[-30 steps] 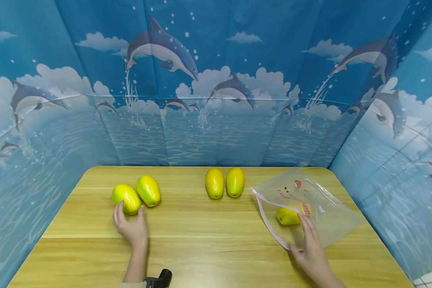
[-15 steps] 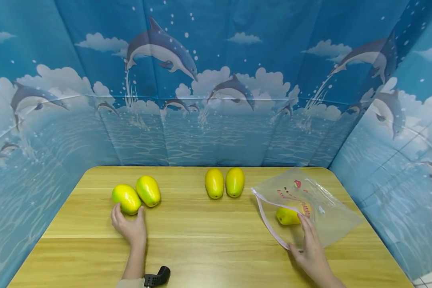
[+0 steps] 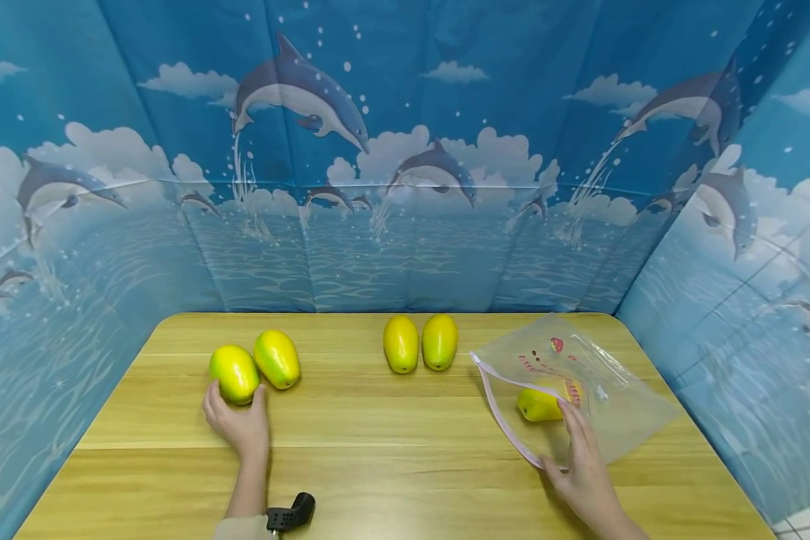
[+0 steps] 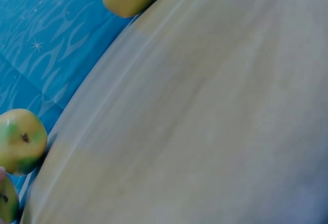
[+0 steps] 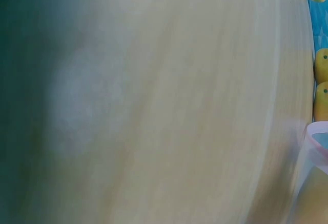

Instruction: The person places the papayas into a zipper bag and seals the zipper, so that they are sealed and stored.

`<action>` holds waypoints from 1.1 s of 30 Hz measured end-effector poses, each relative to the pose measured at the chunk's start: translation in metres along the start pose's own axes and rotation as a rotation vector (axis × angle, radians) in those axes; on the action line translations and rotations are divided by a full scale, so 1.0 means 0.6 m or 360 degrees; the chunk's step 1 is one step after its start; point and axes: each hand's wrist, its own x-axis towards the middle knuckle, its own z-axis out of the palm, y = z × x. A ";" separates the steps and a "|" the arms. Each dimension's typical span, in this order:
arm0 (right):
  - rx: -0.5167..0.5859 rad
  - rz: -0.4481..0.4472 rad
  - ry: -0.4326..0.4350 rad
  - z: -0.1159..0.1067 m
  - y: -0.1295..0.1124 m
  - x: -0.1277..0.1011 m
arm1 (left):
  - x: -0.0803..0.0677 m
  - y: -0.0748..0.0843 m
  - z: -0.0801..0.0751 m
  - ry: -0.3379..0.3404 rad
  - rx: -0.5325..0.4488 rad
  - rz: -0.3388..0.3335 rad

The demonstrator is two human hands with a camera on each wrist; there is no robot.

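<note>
While the left hand [image 3: 238, 424] cups the near side of a green-yellow mango [image 3: 233, 373], with thumb and fingers curved up against the fruit on either flank and the palm low on the counter [image 3: 391, 457], the right hand [image 3: 583, 469] lies flat with straight fingers on a clear zip bag [image 3: 621, 409], the fingertips [image 3: 567, 411] pressing the plastic just beside a yellow-green mango inside the bag [image 3: 538, 405]. That bagged mango sits close to the bag's pink-edged mouth [image 3: 499, 409], which faces the middle of the counter; the bag itself lies slanted toward the right rear corner and carries small red printed marks on its upper face. Touching the mango under the left hand, a second green-yellow mango [image 3: 277, 358] lies just behind and to its right; in the left wrist view both of them show at the lower left edge, small dark stem marks visible. Farther back, near the middle of the counter, two yellow mangoes [image 3: 421, 343] stand side by side, touching, well apart from both hands. A dark wrist-mounted device [image 3: 290, 514] shows by the left forearm at the near edge. Around the wooden counter on three sides hangs a blue backdrop [image 3: 405, 150] printed with dolphins, clouds and sea
</note>
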 end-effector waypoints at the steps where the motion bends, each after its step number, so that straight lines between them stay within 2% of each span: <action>1: 0.0006 -0.0001 0.0001 0.000 0.000 0.000 | 0.001 0.000 -0.001 -0.0005 -0.0004 -0.0008; 8: -0.0042 0.0008 0.0005 0.001 -0.005 0.002 | 0.007 0.002 -0.004 -0.0020 -0.0055 -0.0062; 15: -0.0009 0.0002 0.0000 0.000 -0.001 0.001 | 0.018 -0.006 -0.009 0.0004 -0.0062 -0.0042; 18: -0.0019 0.0002 0.0000 0.000 -0.002 0.001 | 0.021 -0.007 -0.012 -0.0017 -0.0064 -0.0067; 25: -0.0051 0.0013 0.0014 0.002 -0.006 0.001 | 0.022 -0.007 -0.014 -0.0036 -0.0121 -0.0193; 33: -0.0051 0.0027 0.0008 0.002 -0.006 0.002 | 0.022 -0.010 -0.015 0.0011 -0.0221 -0.0293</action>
